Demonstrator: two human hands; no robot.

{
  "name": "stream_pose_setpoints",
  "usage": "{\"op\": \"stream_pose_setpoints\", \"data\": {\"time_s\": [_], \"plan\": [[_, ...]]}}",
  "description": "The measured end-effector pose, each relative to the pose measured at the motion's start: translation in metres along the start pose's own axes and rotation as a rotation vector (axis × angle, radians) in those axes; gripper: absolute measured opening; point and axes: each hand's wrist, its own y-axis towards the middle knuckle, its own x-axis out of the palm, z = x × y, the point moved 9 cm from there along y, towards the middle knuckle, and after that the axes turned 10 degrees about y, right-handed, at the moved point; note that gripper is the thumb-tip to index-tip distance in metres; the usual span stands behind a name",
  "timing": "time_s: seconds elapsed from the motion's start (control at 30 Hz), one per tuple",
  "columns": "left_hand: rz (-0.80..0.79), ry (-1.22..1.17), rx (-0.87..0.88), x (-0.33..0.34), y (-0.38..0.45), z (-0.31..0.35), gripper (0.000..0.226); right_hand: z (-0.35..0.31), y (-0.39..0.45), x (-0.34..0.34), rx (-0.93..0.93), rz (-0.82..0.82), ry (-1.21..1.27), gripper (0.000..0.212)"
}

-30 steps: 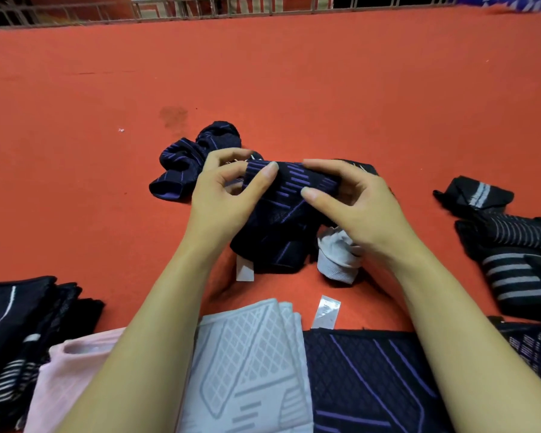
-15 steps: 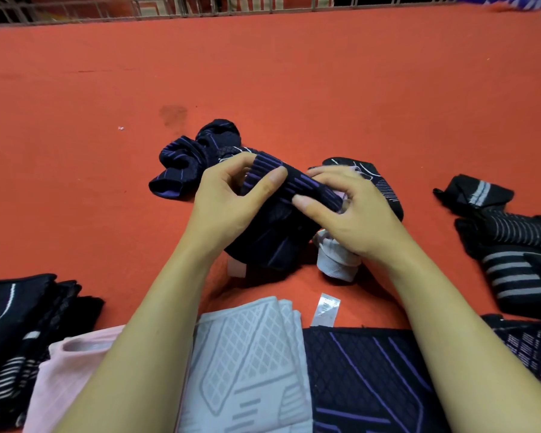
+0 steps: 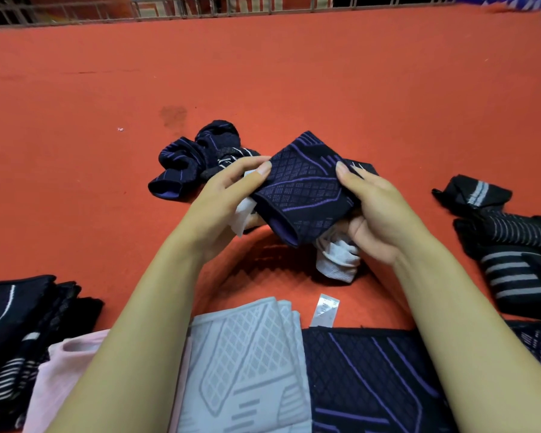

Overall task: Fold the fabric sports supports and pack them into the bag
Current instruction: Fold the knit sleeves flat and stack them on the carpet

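Observation:
A navy support with purple lines (image 3: 303, 185) is held folded above the red mat, its purple-lined open end facing me. My left hand (image 3: 228, 201) pinches its left side, thumb on top, with a white label under the palm. My right hand (image 3: 378, 210) grips its right side, thumb on top and fingers beneath. A crumpled navy support (image 3: 197, 157) lies behind my left hand. A small white support (image 3: 338, 260) lies under my right wrist. No bag is in view.
Folded supports line the near edge: a black stack (image 3: 19, 332), a pink one (image 3: 53, 379), a grey-white stack (image 3: 250, 360) and a navy-purple one (image 3: 369, 379). Black striped supports (image 3: 512, 245) lie at right. A loose white label (image 3: 324, 310) lies on the mat (image 3: 294, 73); railings stand beyond.
The navy support has been folded over into a flat square and lifted toward me. Both hands have shifted to its sides, thumbs on top.

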Motion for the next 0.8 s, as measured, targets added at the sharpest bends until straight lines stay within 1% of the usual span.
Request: {"op": "stream_pose_setpoints", "data": {"time_s": [0.07,0.13,0.2,0.33,0.4,0.53,0.7,0.8], "plan": [[0.008,0.019,0.007,0.003,-0.002,0.002,0.022,0.006,0.000,0.001,0.087,0.001,0.089,0.023],[0.058,0.087,0.025,0.003,-0.002,0.002,0.021,0.010,-0.001,0.001,0.141,-0.007,0.115,0.024],[0.104,0.143,0.040,0.002,-0.001,0.003,0.022,0.009,0.000,0.001,0.119,-0.017,0.026,0.021],[0.162,0.217,0.075,-0.002,0.001,0.004,0.024,0.002,0.002,-0.005,-0.033,0.010,-0.234,0.024],[0.190,0.217,0.084,-0.005,0.002,0.004,0.026,0.005,0.002,-0.003,-0.044,-0.021,-0.321,0.024],[0.219,0.247,0.102,-0.010,0.002,0.006,0.027,0.008,-0.001,0.006,-0.025,-0.095,-0.331,0.016],[0.191,0.257,0.105,-0.007,0.003,0.005,0.028,0.010,0.002,0.002,-0.006,-0.077,-0.328,0.016],[0.200,0.285,0.104,-0.008,0.003,0.005,0.031,0.013,-0.001,0.005,0.023,-0.103,-0.313,0.021]]}}
